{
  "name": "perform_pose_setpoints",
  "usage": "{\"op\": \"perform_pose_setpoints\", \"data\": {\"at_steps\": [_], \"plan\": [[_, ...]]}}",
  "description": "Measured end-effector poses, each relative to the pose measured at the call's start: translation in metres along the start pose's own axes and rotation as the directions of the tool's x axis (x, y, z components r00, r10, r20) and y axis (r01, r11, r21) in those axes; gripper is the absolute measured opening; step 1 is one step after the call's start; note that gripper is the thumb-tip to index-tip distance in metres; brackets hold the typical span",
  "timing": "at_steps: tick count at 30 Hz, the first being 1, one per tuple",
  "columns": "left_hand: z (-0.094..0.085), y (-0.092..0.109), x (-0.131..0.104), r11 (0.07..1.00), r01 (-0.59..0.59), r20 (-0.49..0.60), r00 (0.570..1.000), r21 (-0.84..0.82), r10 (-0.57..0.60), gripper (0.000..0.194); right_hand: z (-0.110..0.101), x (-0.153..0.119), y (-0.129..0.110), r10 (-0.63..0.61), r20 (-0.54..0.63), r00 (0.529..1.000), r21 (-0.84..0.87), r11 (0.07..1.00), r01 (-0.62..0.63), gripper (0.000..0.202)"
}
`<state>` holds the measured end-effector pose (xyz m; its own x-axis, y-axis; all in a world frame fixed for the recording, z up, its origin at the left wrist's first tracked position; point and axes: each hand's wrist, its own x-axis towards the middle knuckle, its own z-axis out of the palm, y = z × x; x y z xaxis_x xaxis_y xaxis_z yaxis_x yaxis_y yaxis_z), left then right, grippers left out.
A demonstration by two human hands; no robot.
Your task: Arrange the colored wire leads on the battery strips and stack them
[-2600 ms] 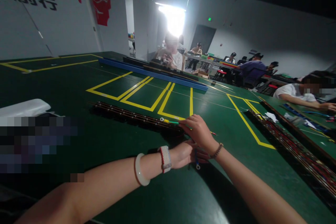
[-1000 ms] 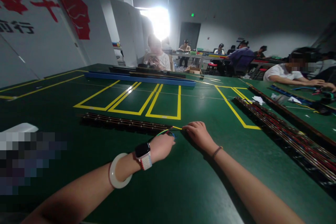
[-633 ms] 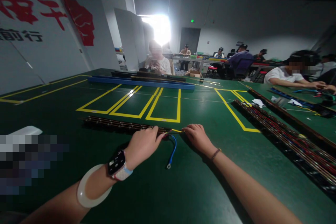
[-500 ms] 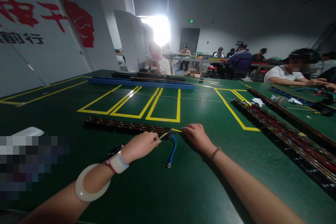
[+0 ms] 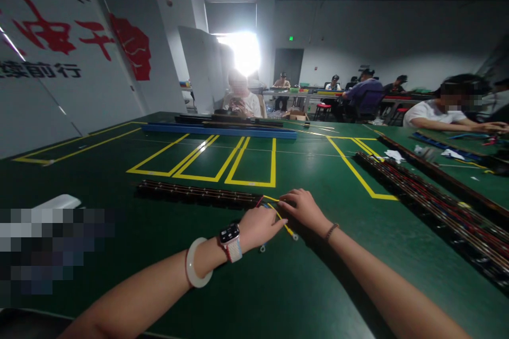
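The dark strip (image 5: 199, 192) lies on the surface (image 5: 246, 296) beyond and left of your left grip (image 5: 258, 225), long axis crosswise; that grip is nearer. Whether it clasps anything, I cannot tell. Your right grip (image 5: 304, 206) pinches a thin yellow wire (image 5: 271, 198) at the strip's right end.

Far side: blue channel (image 5: 222, 132), white-shirted person (image 5: 253, 104) behind it.
Yellow tape (image 5: 274, 164) nearer; wire-filled rail (image 5: 417, 198) at right; red lettering (image 5: 97, 41), left wall (image 5: 40, 111).
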<state>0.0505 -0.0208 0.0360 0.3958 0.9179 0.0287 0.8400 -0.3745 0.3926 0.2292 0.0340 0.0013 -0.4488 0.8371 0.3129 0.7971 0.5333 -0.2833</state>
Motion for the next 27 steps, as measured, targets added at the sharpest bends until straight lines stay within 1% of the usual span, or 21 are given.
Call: {"op": "perform_pose_setpoints", "data": {"at_steps": [3, 7, 9, 13, 15, 16, 18, 19, 20, 21, 22, 24, 27], "plan": [[0.0, 0.0, -0.005, 1.0, 0.006, 0.04, 0.999, 0.007, -0.006, 0.041, -0.004, 0.001, -0.004, 0.021, 0.034, 0.999, 0.012, 1.0, -0.021, 0.04], [-0.004, -0.004, -0.007, 0.997, 0.079, 0.105, 0.991, -0.009, -0.078, 0.035, -0.003, 0.001, -0.008, 0.038, 0.105, 0.994, 0.046, 0.998, -0.043, 0.044], [-0.005, -0.005, -0.006, 0.994, 0.108, 0.123, 0.987, -0.017, -0.105, 0.033, -0.002, 0.001, -0.01, 0.059, 0.138, 0.989, 0.069, 0.995, -0.069, 0.04], [-0.004, -0.006, -0.005, 0.99, 0.125, 0.116, 0.986, -0.062, -0.117, 0.034, -0.002, 0.002, -0.017, 0.097, 0.228, 0.969, 0.102, 0.987, -0.123, 0.018], [-0.002, -0.008, -0.004, 0.985, 0.126, 0.118, 0.987, -0.115, -0.113, 0.036, -0.005, 0.002, -0.02, 0.121, 0.238, 0.964, 0.101, 0.984, -0.148, 0.013], [0.0, -0.01, -0.003, 0.977, 0.14, 0.143, 0.983, -0.163, -0.117, 0.036, -0.006, 0.002, -0.021, 0.133, 0.232, 0.964, 0.107, 0.981, -0.161, 0.013], [0.003, -0.012, 0.0, 0.927, 0.209, 0.249, 0.959, -0.312, -0.132, 0.035, -0.009, 0.002, -0.024, 0.146, 0.212, 0.966, 0.124, 0.977, -0.175, 0.013], [0.005, -0.014, 0.001, 0.876, 0.258, 0.312, 0.941, -0.408, -0.132, 0.034, -0.01, 0.002, -0.025, 0.145, 0.202, 0.969, 0.125, 0.977, -0.172, 0.012], [0.006, -0.014, 0.002, 0.803, 0.307, 0.367, 0.922, -0.511, -0.119, 0.033, -0.011, 0.001, -0.026, 0.143, 0.192, 0.971, 0.108, 0.98, -0.166, 0.012], [0.007, -0.015, 0.003, 0.711, 0.345, 0.403, 0.91, -0.613, -0.095, 0.032, -0.012, 0.001, -0.028, 0.142, 0.182, 0.973, 0.068, 0.985, -0.156, 0.012], [0.008, -0.015, 0.003, 0.607, 0.365, 0.414, 0.908, -0.706, -0.064, 0.03, -0.012, 0.0, -0.03, 0.143, 0.171, 0.975, 0.005, 0.989, -0.146, 0.012], [0.01, -0.014, 0.004, 0.397, 0.366, 0.396, 0.918, -0.842, -0.007, 0.028, -0.014, -0.001, -0.035, 0.135, 0.153, 0.979, -0.152, 0.982, -0.111, 0.013], [0.015, -0.013, 0.004, 0.118, 0.35, 0.358, 0.933, -0.929, 0.047, 0.025, -0.016, -0.005, -0.046, 0.044, 0.158, 0.986, -0.323, 0.946, 0.009, 0.012]]}}
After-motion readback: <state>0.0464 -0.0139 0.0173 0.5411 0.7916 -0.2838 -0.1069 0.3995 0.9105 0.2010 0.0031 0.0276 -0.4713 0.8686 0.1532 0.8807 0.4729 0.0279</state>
